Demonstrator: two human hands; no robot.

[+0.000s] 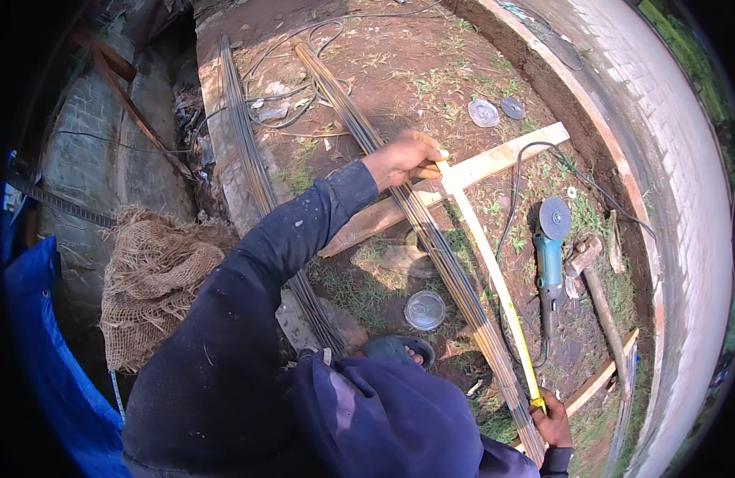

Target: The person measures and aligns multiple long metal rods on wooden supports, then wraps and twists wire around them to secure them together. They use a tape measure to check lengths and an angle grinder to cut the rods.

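Observation:
A yellow tape measure (508, 307) is pulled out along a bundle of thin metal rods (479, 323). My left hand (406, 159) pinches the tape's free end, above the spot where the rods cross a wooden plank (507, 155). At the lower right, my right hand (552, 420) is closed around the tape's case, close beside the rods' near end. The case is mostly hidden by the fingers. Farther left lies a second bundle of rods (252, 163), partly covered by my left sleeve.
Right of the tape lie a teal angle grinder (549, 267) with its cord and a wooden-handled hammer (598, 307). Round discs (483, 113) rest on the soil; another round clear piece (425, 311) is nearer. Burlap (156, 279) and a blue tarp (49, 334) are at left.

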